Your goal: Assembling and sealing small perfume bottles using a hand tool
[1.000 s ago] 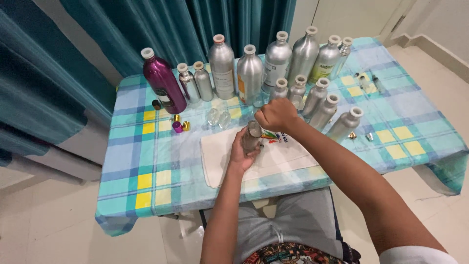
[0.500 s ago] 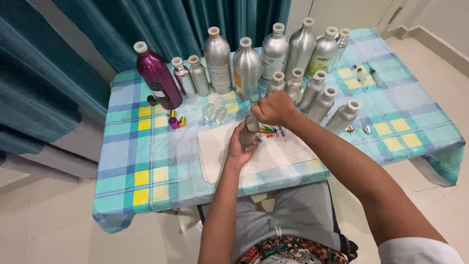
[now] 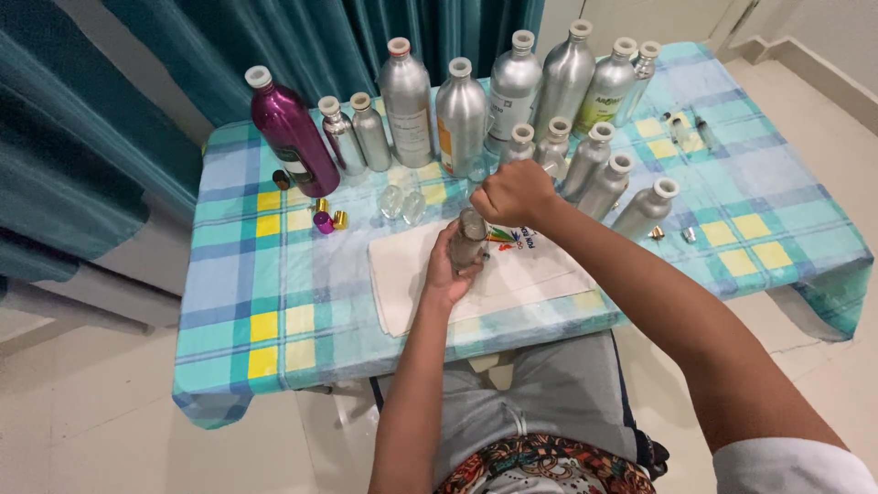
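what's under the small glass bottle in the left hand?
Below the small glass bottle lies a white cloth spread on the checked tablecloth. The left hand wraps the bottle's lower part, so whether its base touches the cloth is hidden. The right hand covers its top.

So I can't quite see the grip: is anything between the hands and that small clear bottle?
Nothing visible. The left hand is wrapped directly around the small clear bottle, and the right hand is closed just above its top, over the white cloth.

Labelled silver bottles (image 3: 462, 114) along table's back edge.
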